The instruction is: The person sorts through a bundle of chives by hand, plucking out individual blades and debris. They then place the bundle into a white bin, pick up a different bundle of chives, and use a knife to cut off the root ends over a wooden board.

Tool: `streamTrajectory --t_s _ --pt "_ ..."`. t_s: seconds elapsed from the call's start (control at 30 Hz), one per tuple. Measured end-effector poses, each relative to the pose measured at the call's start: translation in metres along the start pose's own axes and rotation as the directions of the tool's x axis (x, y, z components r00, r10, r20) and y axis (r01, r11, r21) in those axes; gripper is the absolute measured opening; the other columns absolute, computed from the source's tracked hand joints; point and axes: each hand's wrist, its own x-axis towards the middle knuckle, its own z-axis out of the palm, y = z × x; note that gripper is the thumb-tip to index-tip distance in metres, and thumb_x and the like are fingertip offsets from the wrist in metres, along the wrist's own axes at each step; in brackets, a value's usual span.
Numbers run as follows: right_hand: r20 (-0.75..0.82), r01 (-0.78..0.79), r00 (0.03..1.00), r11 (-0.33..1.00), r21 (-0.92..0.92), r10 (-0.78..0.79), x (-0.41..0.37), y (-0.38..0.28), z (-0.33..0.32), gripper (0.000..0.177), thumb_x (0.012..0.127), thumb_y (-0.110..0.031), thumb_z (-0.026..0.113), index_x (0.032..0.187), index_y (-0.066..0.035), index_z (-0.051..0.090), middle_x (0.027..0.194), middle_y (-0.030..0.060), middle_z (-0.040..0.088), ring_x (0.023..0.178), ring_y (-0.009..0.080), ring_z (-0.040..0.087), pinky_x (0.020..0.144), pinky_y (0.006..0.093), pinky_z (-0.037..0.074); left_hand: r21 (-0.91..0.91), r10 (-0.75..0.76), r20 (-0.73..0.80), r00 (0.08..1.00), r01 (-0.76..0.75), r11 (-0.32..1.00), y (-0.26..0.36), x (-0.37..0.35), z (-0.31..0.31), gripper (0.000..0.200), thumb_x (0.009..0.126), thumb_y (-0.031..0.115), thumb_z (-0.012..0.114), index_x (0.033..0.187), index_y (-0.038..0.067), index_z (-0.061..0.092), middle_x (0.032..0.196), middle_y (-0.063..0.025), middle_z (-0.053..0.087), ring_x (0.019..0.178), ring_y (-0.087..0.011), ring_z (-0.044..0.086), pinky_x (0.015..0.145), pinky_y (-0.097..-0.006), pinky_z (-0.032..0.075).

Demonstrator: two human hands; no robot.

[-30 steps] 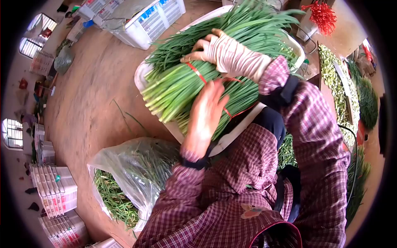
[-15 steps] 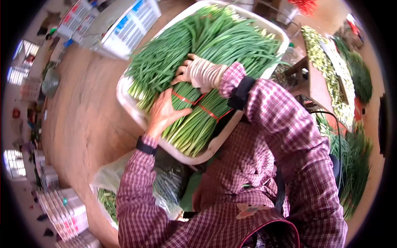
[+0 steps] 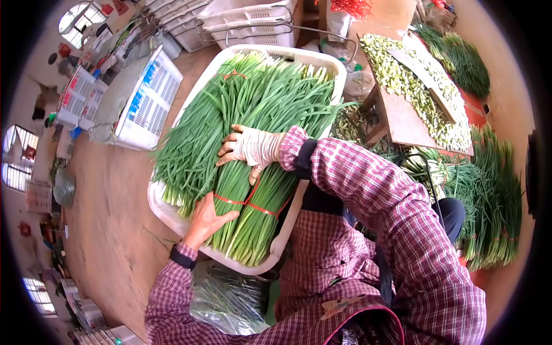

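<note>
Bundled garlic chives [image 3: 241, 213] with red ties lie in a white plastic crate [image 3: 160, 201], their pale stem ends toward me. More chives [image 3: 195, 144] fill the crate's far side, leaves overlapping the middle. My left hand [image 3: 208, 221], bare, presses on the left near bunch, thumb stretched across the stems and fingers along its side, partly hidden. My right hand [image 3: 253, 149], in a pale glove, lies on the leaves above the red ties with its fingers spread. Both hands touch the chives.
At the right stands a wooden bench [image 3: 414, 123] covered with cut pale-green pieces and a board. Piles of chives [image 3: 491, 195] lie beyond it. White crates [image 3: 253, 31] stack at the back; another crate [image 3: 149, 98] stands left. A clear plastic bag [image 3: 230, 299] lies below the crate.
The view has shifted, so the crate appears lower and further left. My right hand's fingers are more spread over the leaves. My left hand remains on the near bunch.
</note>
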Motion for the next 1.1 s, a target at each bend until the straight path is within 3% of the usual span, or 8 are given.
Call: streamTrajectory --t_s 0.17,0.23,0.37,0.5,0.57,0.7,0.77,1.1 --pt "-0.162 -0.237 0.962 0.968 -0.084 0.221 -0.057 0.047 -0.020 0.100 0.059 -0.073 0.072 0.144 -0.030 0.039 0.144 0.0027 0.042 0.134 0.0306 0.037 0.110 0.0615 0.020 0.325 0.089 0.026 0.996 -0.093 0.941 0.076 0.020 -0.048 0.102 0.073 0.054 0.076 0.133 -0.016 0.033 0.122 -0.0340 0.050 0.115 -0.0445 0.049 0.098 -0.0455 0.040" --pt "-0.080 -0.431 0.902 0.896 -0.110 0.424 -0.089 0.063 -0.045 0.094 0.064 -0.067 0.074 0.143 -0.029 0.040 0.143 0.0038 0.043 0.135 0.0314 0.036 0.109 0.0629 0.020 0.304 0.314 -0.158 0.936 -0.256 0.918 0.091 0.049 -0.047 0.107 0.072 0.055 0.076 0.137 -0.016 0.029 0.129 -0.0352 0.046 0.120 -0.0449 0.046 0.103 -0.0456 0.038" --pt "0.020 -0.852 0.509 0.507 -0.134 0.860 -0.138 0.070 -0.097 0.077 0.072 -0.037 0.079 0.140 -0.023 0.045 0.138 0.0088 0.049 0.129 0.0315 0.043 0.107 0.0536 0.030 0.261 0.266 -0.235 0.935 -0.203 0.944 0.104 0.120 -0.007 0.121 0.069 0.060 0.076 0.143 -0.015 0.017 0.145 -0.0351 0.028 0.137 -0.0439 0.028 0.114 -0.0468 0.024" --pt "-0.417 -0.788 0.562 0.616 -0.007 0.714 -0.177 0.084 -0.081 0.046 0.083 -0.014 0.070 0.127 -0.012 0.055 0.120 0.0086 0.060 0.104 0.0243 0.062 0.087 0.0371 0.050 0.269 0.169 -0.372 0.913 -0.068 0.961 0.119 0.151 0.029 0.126 0.065 0.068 0.074 0.148 -0.007 0.015 0.150 -0.0299 0.023 0.140 -0.0436 0.020 0.113 -0.0542 0.018" --pt "-0.645 -0.513 0.379 0.731 0.450 0.664 -0.165 0.071 -0.081 0.025 0.083 -0.008 0.064 0.108 -0.008 0.068 0.086 0.0120 0.068 0.075 0.0221 0.066 0.071 0.0312 0.053 0.337 0.174 -0.409 0.896 -0.029 0.941 0.120 0.151 0.038 0.128 0.063 0.071 0.072 0.148 -0.006 0.015 0.150 -0.0284 0.023 0.140 -0.0441 0.020 0.113 -0.0560 0.017" --pt "-0.239 -0.244 0.360 0.338 0.909 0.902 -0.131 0.036 -0.060 0.015 0.090 -0.007 0.058 0.099 -0.007 0.070 0.076 0.0023 0.066 0.068 0.0098 0.060 0.065 0.0257 0.050 0.351 0.181 -0.446 0.877 -0.015 0.936 0.118 0.153 0.047 0.130 0.061 0.074 0.071 0.148 -0.005 0.016 0.150 -0.0282 0.024 0.140 -0.0442 0.021 0.111 -0.0585 0.018" --pt "-0.103 -0.345 0.423 0.265 0.901 0.900 -0.118 0.030 -0.046 0.013 0.093 -0.004 0.057 0.101 -0.002 0.067 0.084 -0.0007 0.063 0.071 0.0053 0.052 0.065 0.0212 0.046 0.360 0.190 -0.457 0.869 -0.015 0.933 0.118 0.153 0.050 0.130 0.061 0.075 0.071 0.148 -0.005 0.017 0.150 -0.0279 0.024 0.140 -0.0440 0.021 0.111 -0.0584 0.018" --pt "-0.337 -0.648 0.228 0.400 0.648 0.914 -0.102 0.063 -0.029 0.018 0.091 -0.013 0.061 0.102 -0.003 0.069 0.076 0.0054 0.069 0.065 0.0112 0.062 0.064 0.0264 0.051 0.378 0.204 -0.461 0.863 -0.017 0.926 0.117 0.153 0.053 0.130 0.059 0.073 0.072 0.149 -0.001 0.017 0.149 -0.0271 0.027 0.139 -0.0440 0.023 0.110 -0.0590 0.020"
